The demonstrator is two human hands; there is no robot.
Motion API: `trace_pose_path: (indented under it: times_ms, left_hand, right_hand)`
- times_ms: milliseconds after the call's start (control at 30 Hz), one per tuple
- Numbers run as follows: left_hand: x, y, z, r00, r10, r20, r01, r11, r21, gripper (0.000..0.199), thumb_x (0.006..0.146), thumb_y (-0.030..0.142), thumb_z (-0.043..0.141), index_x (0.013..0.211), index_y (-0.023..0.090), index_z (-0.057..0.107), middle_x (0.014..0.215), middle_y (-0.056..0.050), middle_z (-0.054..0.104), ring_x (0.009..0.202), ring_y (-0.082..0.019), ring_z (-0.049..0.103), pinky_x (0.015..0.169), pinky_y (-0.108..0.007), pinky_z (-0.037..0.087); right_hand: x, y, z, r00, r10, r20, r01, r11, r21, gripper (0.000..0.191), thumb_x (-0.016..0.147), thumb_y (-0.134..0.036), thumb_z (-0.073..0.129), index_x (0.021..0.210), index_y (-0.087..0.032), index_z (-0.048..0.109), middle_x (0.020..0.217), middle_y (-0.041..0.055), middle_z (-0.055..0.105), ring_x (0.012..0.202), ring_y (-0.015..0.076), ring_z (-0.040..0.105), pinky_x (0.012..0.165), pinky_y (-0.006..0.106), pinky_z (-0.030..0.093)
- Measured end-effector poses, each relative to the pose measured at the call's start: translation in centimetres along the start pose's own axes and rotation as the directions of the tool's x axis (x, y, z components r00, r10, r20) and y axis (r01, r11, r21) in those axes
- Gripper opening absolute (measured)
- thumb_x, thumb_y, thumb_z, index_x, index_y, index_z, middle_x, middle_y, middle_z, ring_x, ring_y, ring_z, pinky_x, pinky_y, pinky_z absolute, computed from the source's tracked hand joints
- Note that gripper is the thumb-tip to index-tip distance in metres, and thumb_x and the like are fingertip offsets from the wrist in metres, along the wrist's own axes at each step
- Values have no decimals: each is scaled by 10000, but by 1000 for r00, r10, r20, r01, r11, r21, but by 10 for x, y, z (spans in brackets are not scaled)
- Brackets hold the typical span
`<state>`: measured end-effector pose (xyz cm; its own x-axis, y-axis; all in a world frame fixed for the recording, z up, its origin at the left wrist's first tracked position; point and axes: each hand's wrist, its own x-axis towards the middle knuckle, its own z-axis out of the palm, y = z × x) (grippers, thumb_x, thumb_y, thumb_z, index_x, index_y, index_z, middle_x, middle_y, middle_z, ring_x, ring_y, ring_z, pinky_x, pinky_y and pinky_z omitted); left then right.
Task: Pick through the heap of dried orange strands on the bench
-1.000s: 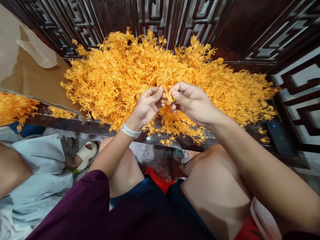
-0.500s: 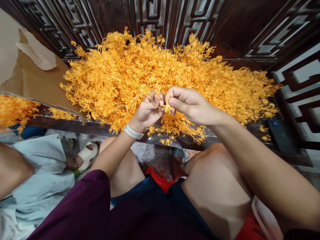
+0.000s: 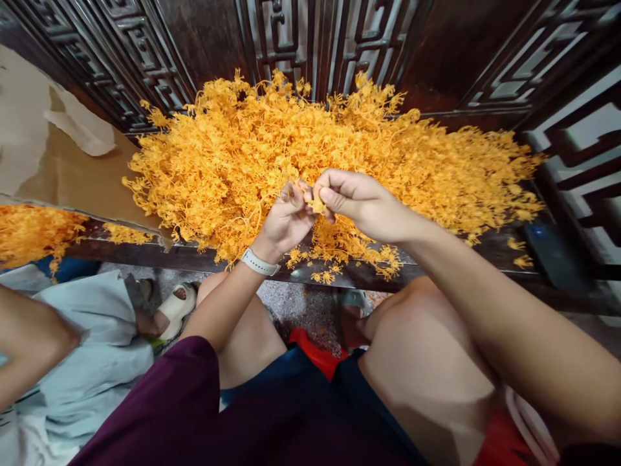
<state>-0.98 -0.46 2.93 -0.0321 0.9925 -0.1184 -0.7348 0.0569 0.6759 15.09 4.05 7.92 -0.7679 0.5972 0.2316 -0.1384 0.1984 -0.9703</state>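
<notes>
In the head view my left hand (image 3: 290, 219), with a pale watch strap at the wrist, and my right hand (image 3: 353, 198) meet over the front of a big orange heap (image 3: 233, 155). Between their fingertips is a small orange plastic piece (image 3: 316, 206) with spidery, claw-like tips. My right thumb and forefinger pinch it. The left fingers are closed around its thin stem side, partly hidden. Many similar spidery pieces on thin stems make up the heap, and a few loose ones (image 3: 326, 276) lie at the front edge below my hands.
A dark wooden bench (image 3: 218, 259) with a carved lattice back (image 3: 281, 39) bears the heap. At left a cardboard sheet (image 3: 82, 175) divides off another orange pile (image 3: 33, 233). Beside me sits a person in grey clothing (image 3: 92, 323). A dark flat object (image 3: 553, 252) lies at right.
The view has tilted and shifted slightly. My hands stay together, and the spidery piece now sits more covered by my fingertips.
</notes>
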Motion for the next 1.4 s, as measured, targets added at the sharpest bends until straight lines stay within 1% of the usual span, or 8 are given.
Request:
trace_pose_path:
  times_ms: [200,467,633,767,867,1067,1267,1400]
  left_hand:
    - [11,7,-3,995,85,-46,-86,996,-3,244,970,113,598,748,213,593,782,24,589,622,-74,562,643,-227,522]
    - [8,8,1,991,82,-103,-80,997,23,234,956,72,589,771,213,620,802,26,628,650,-70,561,614,-193,470]
    - [7,8,2,996,78,-33,-76,997,33,217,992,183,644,777,213,650,762,21,609,618,-62,569,599,-198,485]
    - [5,8,2,997,76,9,-76,996,35,250,995,150,614,749,197,625,743,13,595,638,-68,583,630,-195,505]
    - [3,10,-1,999,31,36,-32,999,41,227,936,68,601,746,191,606,731,13,576,640,-80,573,633,-209,503]
    - [3,10,-9,975,-15,223,1,998,63,160,791,66,676,739,186,584,677,14,511,636,-97,538,644,-237,503]
    - [4,12,-3,985,71,158,-82,994,69,192,799,44,592,723,201,512,596,35,313,539,-93,408,573,-224,444]
    - [2,21,0,988,83,131,-85,996,7,162,873,63,590,775,192,590,624,24,382,583,-90,454,595,-203,466]
  right_hand:
    - [3,5,7,994,109,-26,-105,988,118,456,966,-638,626,837,-201,609,776,19,605,713,148,535,629,298,433]
    - [5,0,14,997,42,-69,-45,998,-34,332,958,-449,729,778,-196,614,754,-10,577,721,137,470,679,308,386]
    - [4,0,11,992,68,-102,-72,997,-34,253,973,-243,681,740,-184,600,737,1,597,730,134,505,705,308,414]
    - [3,-2,10,991,81,-104,-84,996,-24,266,949,-139,615,691,-184,576,677,-4,582,679,128,512,689,308,416]
    - [3,-3,10,993,105,-55,-104,994,14,260,924,-89,558,681,-178,579,632,-10,567,638,118,527,661,294,419]
    - [3,-3,10,994,108,35,-110,992,54,233,856,-54,530,659,-167,582,603,-34,537,582,86,500,586,250,389]
    - [0,-6,4,996,74,42,-80,980,181,289,882,-105,527,603,-171,562,561,-20,512,560,101,461,571,273,375]
    - [-1,-7,10,996,60,66,-74,969,235,174,911,-152,622,737,-159,614,619,-28,553,601,93,496,600,259,397]
